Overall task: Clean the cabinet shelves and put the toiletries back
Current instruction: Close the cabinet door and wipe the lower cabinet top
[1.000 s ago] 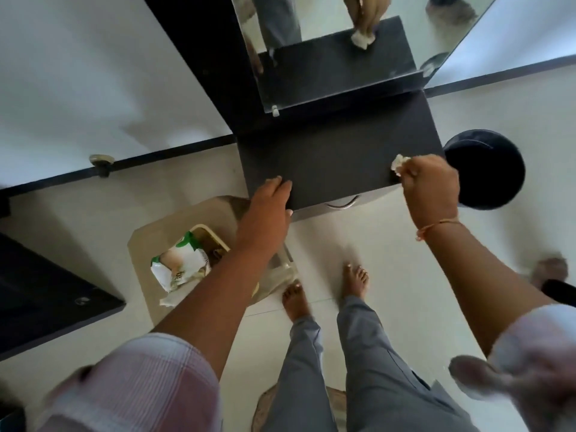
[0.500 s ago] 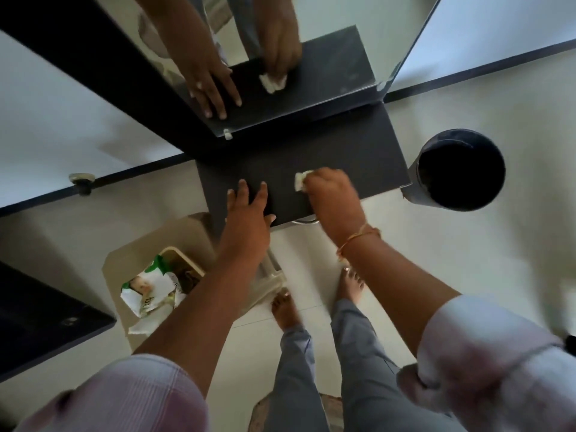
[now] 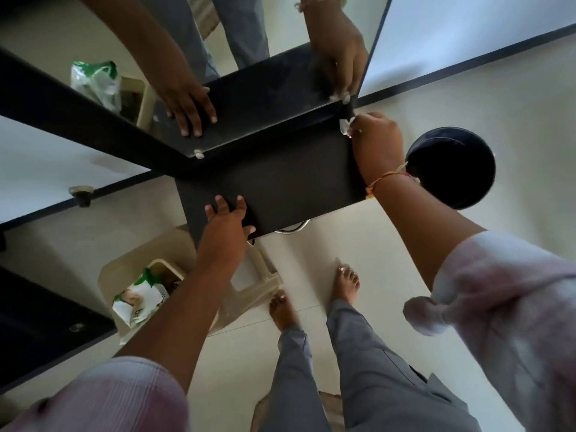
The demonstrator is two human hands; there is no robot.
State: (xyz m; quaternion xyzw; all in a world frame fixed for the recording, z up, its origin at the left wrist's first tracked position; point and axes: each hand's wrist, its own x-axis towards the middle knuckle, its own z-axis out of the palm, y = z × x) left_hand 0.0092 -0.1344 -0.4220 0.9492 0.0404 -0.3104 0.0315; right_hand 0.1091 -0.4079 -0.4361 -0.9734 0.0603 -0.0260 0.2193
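A dark cabinet shelf [image 3: 290,179] juts out below a mirror [image 3: 255,42]. My left hand [image 3: 226,224] rests flat on the shelf's front left corner, fingers straight. At the shelf's back right corner my right hand [image 3: 375,141] grips a small white wad of tissue [image 3: 344,126] and presses it where the shelf meets the mirror. The mirror repeats both hands. A green and white pack [image 3: 137,299] lies in a beige plastic stool [image 3: 174,275] on the floor, under my left arm.
A round black bin [image 3: 458,169] stands on the floor right of the shelf. A metal drawer handle [image 3: 293,227] shows under the shelf's front edge. My bare feet [image 3: 311,294] stand on pale tiles. Another dark surface [image 3: 40,319] lies at the left.
My right hand has swept the tissue from the middle of the shelf to its back right corner. The left hand has stayed on the front left corner.
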